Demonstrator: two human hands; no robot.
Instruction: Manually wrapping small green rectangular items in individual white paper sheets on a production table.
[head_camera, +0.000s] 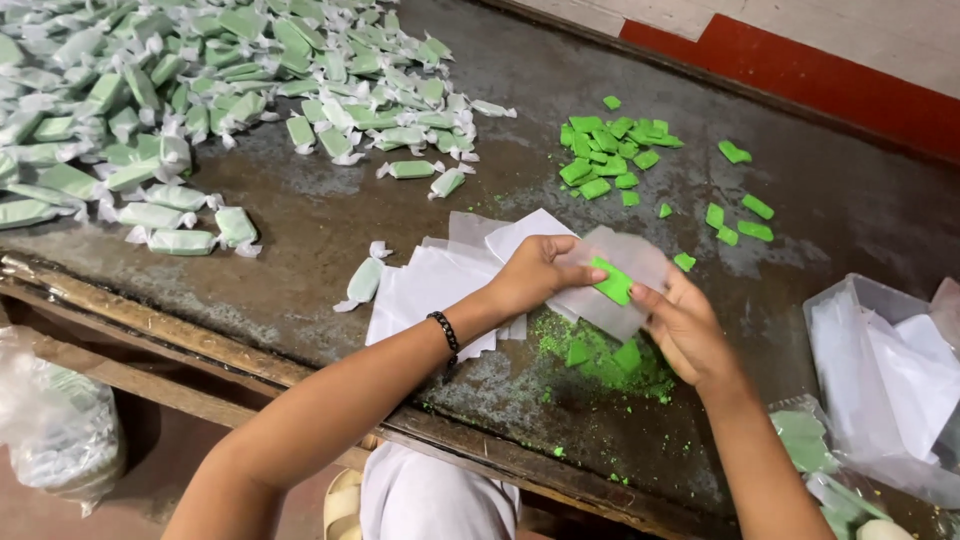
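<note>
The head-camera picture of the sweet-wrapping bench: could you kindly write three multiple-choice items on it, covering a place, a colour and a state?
1. Where does the pile of wrapped sweets lie?
A. Upper left of the table
B. Beside the clear box
C. On the floor

2. What colour are the unwrapped pieces?
A. Red
B. Bright green
C. Yellow

3. How is the piece between the hands?
A. Fully twisted shut
B. Lying on an open wrapper sheet
C. Bare on the table

Answers: 1 A, the heap fills that corner. 2 B, they are vivid green. 3 B, the left hand and right hand hold the sheet flat beneath it.
</note>
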